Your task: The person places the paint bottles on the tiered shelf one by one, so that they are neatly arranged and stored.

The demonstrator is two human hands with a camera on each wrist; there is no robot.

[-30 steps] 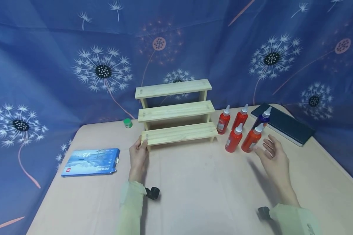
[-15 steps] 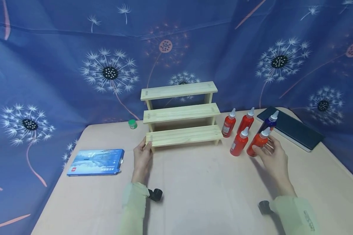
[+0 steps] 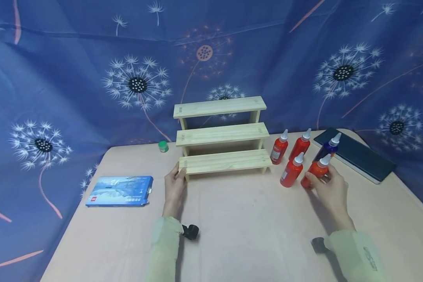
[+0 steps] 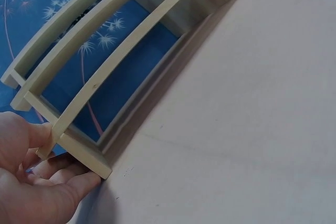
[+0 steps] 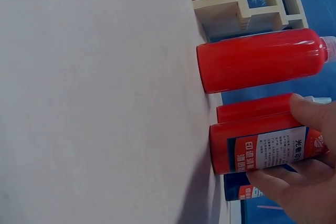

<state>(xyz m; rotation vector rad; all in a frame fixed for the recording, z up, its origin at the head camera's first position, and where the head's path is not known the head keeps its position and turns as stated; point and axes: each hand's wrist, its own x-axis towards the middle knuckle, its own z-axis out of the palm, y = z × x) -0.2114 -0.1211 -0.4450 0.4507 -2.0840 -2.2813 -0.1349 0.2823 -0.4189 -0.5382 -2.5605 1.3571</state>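
Observation:
A three-step wooden display stand [image 3: 225,161] stands at the back of the table, its planks rising toward the backdrop. At its lowest step's left end, my left hand [image 3: 173,188] grips the plank, thumb on top and fingers round the side leg [image 4: 84,156]. On the right, an orange-red squeeze bottle [image 3: 314,175] with a white pointed nozzle stands upright in my right hand [image 3: 333,194]. The thumb lies on one side and the fingers on the other, beside its printed label [image 5: 273,148]. Part of the bottle's upper end is hidden by that hand in the right wrist view.
Close by the held bottle stand three red squeeze bottles, the nearest one [image 3: 291,172] just left of it, and a dark blue bottle [image 3: 327,150] behind. A dark book [image 3: 363,158] lies at the right. Leftward are a green-lidded jar [image 3: 163,146] and a flat blue box [image 3: 120,191].
My right hand has reached in from beside the orange-red bottle and closed its fingers round it. My left hand keeps its grip on the stand. The head view has shifted slightly.

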